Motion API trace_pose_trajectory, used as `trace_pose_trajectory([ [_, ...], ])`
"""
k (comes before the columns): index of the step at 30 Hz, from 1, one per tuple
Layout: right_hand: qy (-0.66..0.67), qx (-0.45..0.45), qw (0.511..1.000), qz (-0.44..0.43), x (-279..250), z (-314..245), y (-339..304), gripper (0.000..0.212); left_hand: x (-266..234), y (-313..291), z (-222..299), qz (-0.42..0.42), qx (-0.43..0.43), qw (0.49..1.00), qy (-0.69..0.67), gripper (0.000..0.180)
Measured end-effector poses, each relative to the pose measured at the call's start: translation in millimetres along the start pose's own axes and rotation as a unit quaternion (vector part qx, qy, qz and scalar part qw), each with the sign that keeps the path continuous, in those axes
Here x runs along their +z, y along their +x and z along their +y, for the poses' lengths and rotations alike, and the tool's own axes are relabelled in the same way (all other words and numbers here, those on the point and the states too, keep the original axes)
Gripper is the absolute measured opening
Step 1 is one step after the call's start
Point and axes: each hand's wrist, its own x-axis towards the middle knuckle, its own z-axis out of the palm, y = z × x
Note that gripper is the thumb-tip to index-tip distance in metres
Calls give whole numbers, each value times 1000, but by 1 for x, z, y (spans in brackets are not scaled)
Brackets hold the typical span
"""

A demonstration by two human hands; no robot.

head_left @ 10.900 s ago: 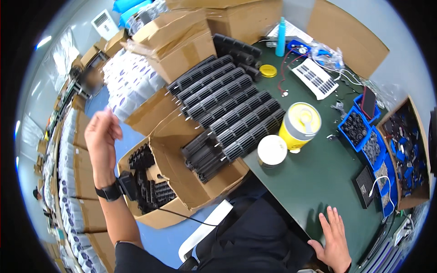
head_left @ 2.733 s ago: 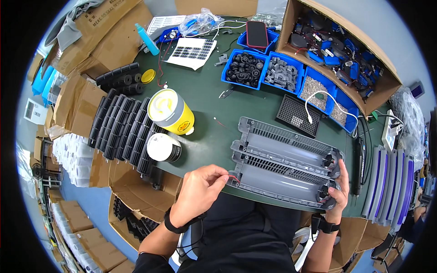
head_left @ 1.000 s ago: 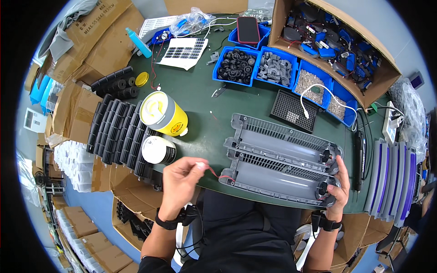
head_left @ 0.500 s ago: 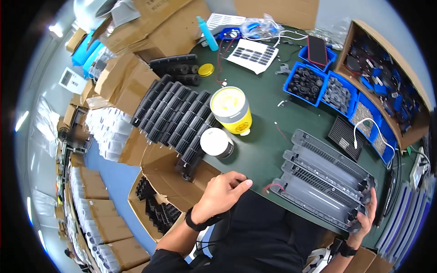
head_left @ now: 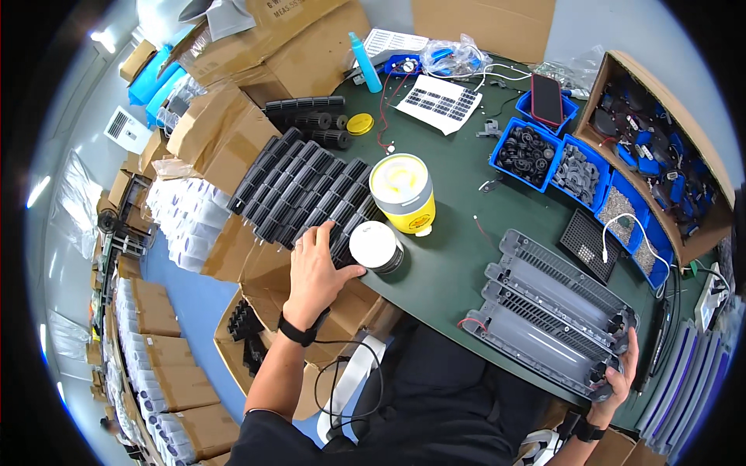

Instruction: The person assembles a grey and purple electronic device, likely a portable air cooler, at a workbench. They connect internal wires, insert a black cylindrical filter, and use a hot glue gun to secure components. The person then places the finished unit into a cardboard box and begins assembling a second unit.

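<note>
My left hand [head_left: 317,268] is at the near end of a pile of black ribbed rollers [head_left: 311,186], thumb and fingers apart. Its fingertips lie over the nearest rollers; whether they touch is unclear. Just right of it stands a round tub with a white lid [head_left: 375,247], and behind that a yellow container [head_left: 408,210] with an open top. On the right, my right hand [head_left: 620,380] grips the near right end of a grey plastic housing [head_left: 536,338], one of two long trough-shaped housings lying side by side. A red wire [head_left: 471,321] sticks out at the housing's left end.
Blue bins [head_left: 524,154] of small parts line the right side, beside a cardboard box [head_left: 667,167] of motor-like parts. A phone [head_left: 546,99] rests on a bin. An open carton [head_left: 268,311] sits below the table's left edge. A black cable [head_left: 381,380] hangs near my left wrist.
My left hand has moved from the table's front edge leftward and away from me to the rollers, its fingers spreading. My right hand stays on the grey housing.
</note>
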Motion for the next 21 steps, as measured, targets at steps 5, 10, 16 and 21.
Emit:
trace_pose_trajectory([
  [5, -13, 0, 1000, 5, 1, -2, -2, 102, -1, 11, -1, -26, 23, 999, 26, 87],
  [10, -13, -1, 1000, 9, 4, -2, -4, 101, 1, 14, -7, -32, 32, 995, 87, 82],
  [16, -4, -13, 1000, 16, -4, 6, -2, 98, -2, 31, -18, -28, -7, 998, 54, 74],
  [21, -54, -15, 998, 30, 3, -6, 1, 94, -27, 15, -16, 31, -63, 997, -44, 66],
])
